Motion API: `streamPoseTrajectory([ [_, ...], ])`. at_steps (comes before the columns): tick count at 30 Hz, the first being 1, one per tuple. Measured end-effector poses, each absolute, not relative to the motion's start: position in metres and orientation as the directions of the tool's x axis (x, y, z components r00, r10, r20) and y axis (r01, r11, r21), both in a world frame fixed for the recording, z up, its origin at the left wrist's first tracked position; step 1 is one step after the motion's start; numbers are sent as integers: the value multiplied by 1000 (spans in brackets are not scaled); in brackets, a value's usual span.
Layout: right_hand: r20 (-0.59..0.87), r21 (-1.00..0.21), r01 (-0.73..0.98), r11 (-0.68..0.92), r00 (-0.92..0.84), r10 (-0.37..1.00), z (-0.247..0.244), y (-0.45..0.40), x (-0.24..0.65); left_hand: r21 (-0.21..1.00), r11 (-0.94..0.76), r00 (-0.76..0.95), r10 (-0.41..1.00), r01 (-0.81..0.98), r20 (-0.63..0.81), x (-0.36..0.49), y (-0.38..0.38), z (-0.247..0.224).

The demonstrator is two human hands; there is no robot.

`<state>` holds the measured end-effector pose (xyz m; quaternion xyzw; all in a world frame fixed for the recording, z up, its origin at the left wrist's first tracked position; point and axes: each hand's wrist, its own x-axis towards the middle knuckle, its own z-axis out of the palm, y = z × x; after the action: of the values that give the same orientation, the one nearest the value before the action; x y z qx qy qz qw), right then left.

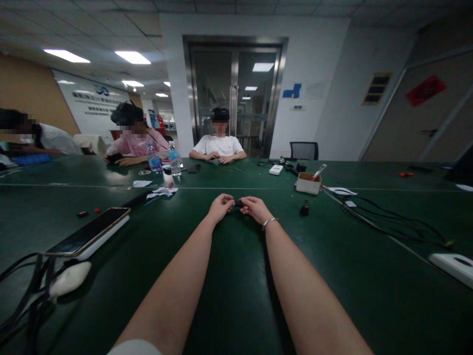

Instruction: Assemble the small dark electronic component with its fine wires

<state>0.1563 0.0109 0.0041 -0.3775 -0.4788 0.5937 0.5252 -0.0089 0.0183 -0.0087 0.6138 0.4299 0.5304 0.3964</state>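
Both hands meet over the middle of the green table [236, 276], arms stretched forward. Between them is a small black object [239, 203], too small and dark for its kind to be told. My left hand [220, 208] is closed in a pinch at its left end, where a bit of light blue shows. My right hand [255, 209], with a silver bracelet [269, 223] at the wrist, pinches the right end between thumb and fingers. Another small black item [304, 208] stands on the table to the right of my hands.
At left lie a phone [92, 230] on a white block, black cables [35, 291] and a whitish rounded object [71, 280]. A small box [308, 183] and more cables [391, 217] lie at right. Bottles [174, 160] stand farther back. Across sits a person [219, 146]; others sit left.
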Motion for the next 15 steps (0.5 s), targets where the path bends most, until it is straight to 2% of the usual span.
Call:
streamPoseTrajectory([
  [3,54,-964,-264,11,-156,986,3,13,156,913,-392,81,919,108,385,-12,18,-9],
  [6,64,-965,-261,20,-158,985,2,13,156,918,-393,112,916,55,385,-12,17,-7],
  [8,68,-966,-258,25,-161,985,2,13,156,936,-350,111,932,28,345,-11,16,-6],
  [11,71,-967,-252,27,-166,984,3,12,156,978,-207,55,977,19,206,-8,16,-3],
  [13,70,-968,-249,27,-168,983,3,11,156,991,-125,34,992,47,123,-6,17,-3],
  [15,66,-969,-244,23,-170,983,3,12,156,988,-115,48,993,102,110,-5,17,-4],
])
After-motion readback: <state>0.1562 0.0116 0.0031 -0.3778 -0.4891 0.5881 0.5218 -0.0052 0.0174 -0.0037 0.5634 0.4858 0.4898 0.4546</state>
